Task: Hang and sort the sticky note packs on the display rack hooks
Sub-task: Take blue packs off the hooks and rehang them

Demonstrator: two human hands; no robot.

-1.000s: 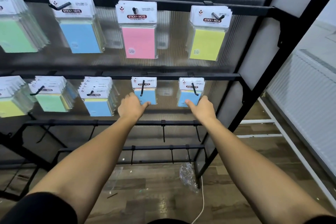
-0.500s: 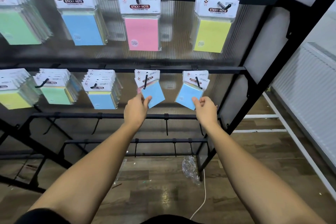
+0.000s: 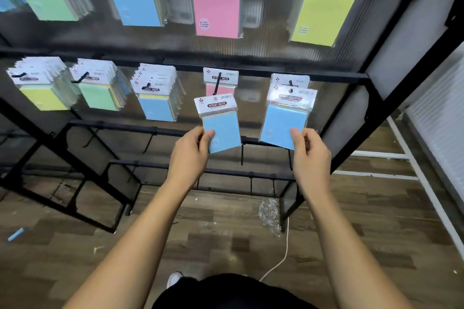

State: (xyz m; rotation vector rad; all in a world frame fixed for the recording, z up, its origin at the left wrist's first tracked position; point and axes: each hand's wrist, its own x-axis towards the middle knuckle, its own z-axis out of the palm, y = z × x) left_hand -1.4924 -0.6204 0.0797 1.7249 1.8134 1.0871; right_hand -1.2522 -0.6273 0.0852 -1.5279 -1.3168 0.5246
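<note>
My left hand [image 3: 192, 155] pinches the lower corner of a small blue sticky note pack [image 3: 221, 124], held free in front of a hook [image 3: 218, 84] where a pink pack [image 3: 221, 83] still hangs. My right hand [image 3: 310, 153] pinches the bottom of a second blue pack [image 3: 286, 120]. Its header lies level with the tip of the neighbouring hook [image 3: 290, 84], and I cannot tell whether it is off that hook. Another pack [image 3: 290, 80] hangs behind it. Both packs sit in front of the black display rack [image 3: 276, 73].
The middle row holds stacks of yellow [image 3: 42, 85], green [image 3: 99, 88] and blue [image 3: 157, 93] packs at the left. Larger packs hang above, among them pink [image 3: 216, 2] and yellow [image 3: 326, 7]. Bare hooks [image 3: 242, 153] sit on lower rails. Crumpled plastic wrap [image 3: 270, 213] and a white cord [image 3: 278, 258] lie on the wood floor.
Both hands took hold of the front blue packs on the two right hooks and pulled them toward me and down. A pink pack now shows on the left hook.
</note>
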